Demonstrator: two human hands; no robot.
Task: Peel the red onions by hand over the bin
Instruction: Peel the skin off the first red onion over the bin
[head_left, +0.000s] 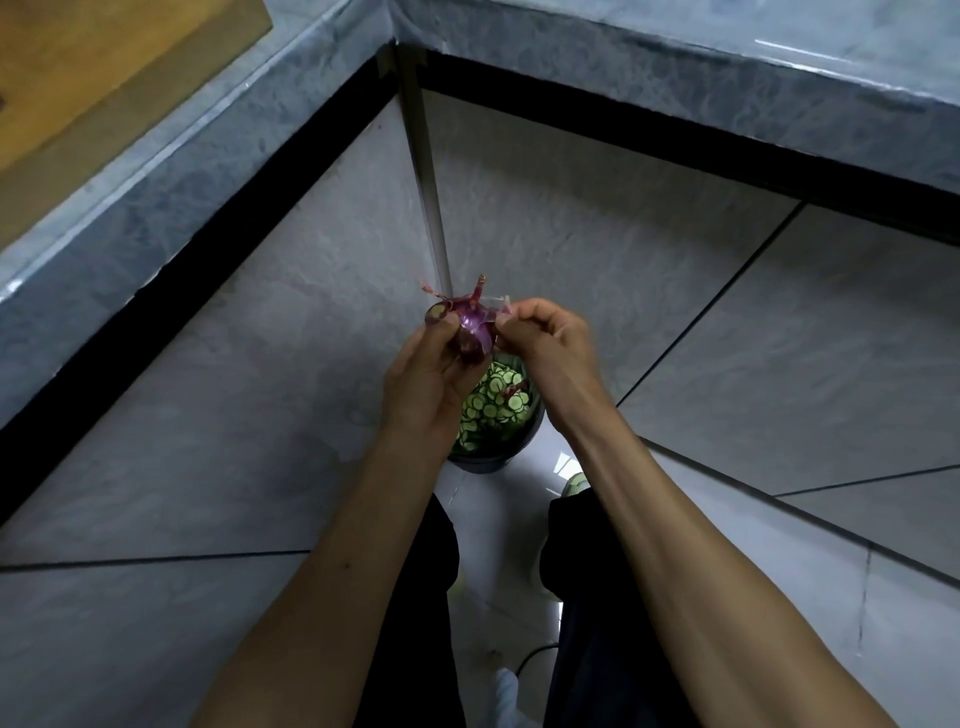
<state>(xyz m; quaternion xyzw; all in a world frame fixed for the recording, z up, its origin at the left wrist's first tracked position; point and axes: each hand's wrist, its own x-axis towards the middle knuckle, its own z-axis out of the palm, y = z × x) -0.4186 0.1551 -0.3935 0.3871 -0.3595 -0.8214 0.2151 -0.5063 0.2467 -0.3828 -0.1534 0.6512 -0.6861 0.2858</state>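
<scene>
Mid-peel: left hand (431, 364) grips onion (470, 332) above bin (511, 449); right hand (545, 332) pinches loose skin (501, 309). Next: tear skin clear, drop into bin.

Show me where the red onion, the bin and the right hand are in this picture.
red onion (470, 332), head view, on its shiny purple side.
bin (485, 460), head view, on its dark near rim.
right hand (550, 338), head view, on the back of the hand.
</scene>
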